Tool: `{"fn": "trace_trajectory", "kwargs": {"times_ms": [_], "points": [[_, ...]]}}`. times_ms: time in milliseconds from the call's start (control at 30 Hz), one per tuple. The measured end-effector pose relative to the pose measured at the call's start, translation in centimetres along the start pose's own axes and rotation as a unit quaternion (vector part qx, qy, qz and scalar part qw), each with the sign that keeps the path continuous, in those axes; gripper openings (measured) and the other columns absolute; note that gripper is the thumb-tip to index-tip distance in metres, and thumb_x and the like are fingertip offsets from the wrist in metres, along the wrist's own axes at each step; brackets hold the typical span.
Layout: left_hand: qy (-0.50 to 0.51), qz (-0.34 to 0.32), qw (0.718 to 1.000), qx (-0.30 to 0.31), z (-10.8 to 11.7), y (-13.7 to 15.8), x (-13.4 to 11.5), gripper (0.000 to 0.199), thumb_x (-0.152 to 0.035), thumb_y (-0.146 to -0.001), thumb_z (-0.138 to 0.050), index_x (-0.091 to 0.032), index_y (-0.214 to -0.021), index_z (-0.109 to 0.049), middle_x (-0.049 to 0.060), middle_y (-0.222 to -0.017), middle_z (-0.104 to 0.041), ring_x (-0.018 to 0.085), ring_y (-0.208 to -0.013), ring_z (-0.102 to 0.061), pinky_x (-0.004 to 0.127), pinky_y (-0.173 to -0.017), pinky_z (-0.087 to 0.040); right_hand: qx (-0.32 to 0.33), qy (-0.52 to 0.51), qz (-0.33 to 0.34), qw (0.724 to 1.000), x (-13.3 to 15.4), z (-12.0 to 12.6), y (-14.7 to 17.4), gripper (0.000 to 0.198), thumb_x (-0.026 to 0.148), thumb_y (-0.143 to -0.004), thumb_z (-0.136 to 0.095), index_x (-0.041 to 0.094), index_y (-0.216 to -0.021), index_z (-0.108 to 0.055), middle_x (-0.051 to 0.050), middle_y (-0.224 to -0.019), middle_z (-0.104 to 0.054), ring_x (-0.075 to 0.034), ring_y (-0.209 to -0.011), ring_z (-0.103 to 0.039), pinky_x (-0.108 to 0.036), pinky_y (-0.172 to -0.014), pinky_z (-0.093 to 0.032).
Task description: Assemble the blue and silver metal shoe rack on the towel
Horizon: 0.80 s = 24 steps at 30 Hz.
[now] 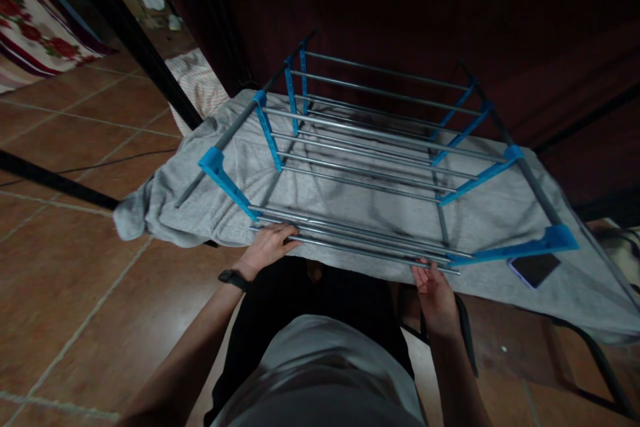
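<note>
A rack of metal tubes with blue plastic brackets (227,187) lies on its side on a grey cloth-covered surface. Along its near edge lie several loose-looking silver rods. My left hand (273,245), with a dark band at the wrist, is closed over the left end of the nearest rod (360,252). At the right end of that same rod, my right hand (434,287) pinches it between thumb and fingers. The right blue bracket (520,252) stands just beyond my right hand.
A phone (534,269) lies on the grey cloth (590,293) to the right. Dark metal poles (150,60) rise at the left. Tiled floor (75,280) spreads on the left, and a dark curtain (400,7) hangs behind the rack.
</note>
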State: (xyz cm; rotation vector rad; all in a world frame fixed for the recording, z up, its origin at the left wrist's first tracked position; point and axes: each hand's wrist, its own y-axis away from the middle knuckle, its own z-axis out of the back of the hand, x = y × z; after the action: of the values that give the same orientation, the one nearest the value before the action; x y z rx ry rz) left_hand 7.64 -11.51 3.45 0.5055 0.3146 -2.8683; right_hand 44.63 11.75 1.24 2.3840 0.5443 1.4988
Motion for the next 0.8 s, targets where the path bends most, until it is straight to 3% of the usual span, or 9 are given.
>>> {"fn": "trace_trajectory", "kwargs": {"times_ms": [300,533,667,800], "points": [[0.005,0.031,0.999,-0.024,1.0,1.5,1.3,0.028,-0.047,-0.093,-0.054,-0.022,-0.098,-0.066,0.005,-0.093,-0.072,0.022,-0.090,-0.066,0.033,-0.084,-0.046,-0.039,-0.005,-0.001,0.999,0.3,-0.3,0.1,0.018,0.032,-0.077,-0.076,0.024,-0.089,-0.066,0.002,-0.099,-0.070,-0.010,-0.099,-0.065,-0.029,-0.100,-0.050],[0.040,0.067,0.996,-0.053,2.4,2.6,2.7,0.034,-0.054,-0.088,-0.059,-0.023,-0.097,-0.069,0.005,-0.094,-0.074,0.025,-0.094,-0.066,0.039,-0.091,-0.044,-0.026,-0.011,-0.003,1.000,0.9,-0.3,0.2,0.018,0.027,-0.077,-0.075,0.023,-0.093,-0.066,0.003,-0.098,-0.070,-0.010,-0.096,-0.066,-0.028,-0.100,-0.051],[0.122,0.104,0.983,-0.093,2.7,3.1,3.2,0.035,-0.056,-0.083,-0.064,-0.023,-0.092,-0.071,0.006,-0.090,-0.073,0.023,-0.087,-0.067,0.037,-0.086,-0.048,-0.018,-0.017,-0.007,1.000,1.5,-0.4,0.3,0.016,0.024,-0.078,-0.073,0.022,-0.092,-0.066,0.002,-0.095,-0.070,-0.011,-0.094,-0.067,-0.028,-0.096,-0.053],[0.241,0.157,0.948,-0.137,2.9,3.1,2.8,0.034,-0.053,-0.073,-0.075,-0.023,-0.089,-0.073,0.006,-0.089,-0.072,0.021,-0.082,-0.067,0.032,-0.076,-0.053,-0.012,-0.026,-0.007,1.000,1.8,-0.8,0.4,0.015,0.023,-0.076,-0.074,0.022,-0.089,-0.065,0.003,-0.090,-0.070,-0.010,-0.090,-0.067,-0.026,-0.093,-0.055]]}}
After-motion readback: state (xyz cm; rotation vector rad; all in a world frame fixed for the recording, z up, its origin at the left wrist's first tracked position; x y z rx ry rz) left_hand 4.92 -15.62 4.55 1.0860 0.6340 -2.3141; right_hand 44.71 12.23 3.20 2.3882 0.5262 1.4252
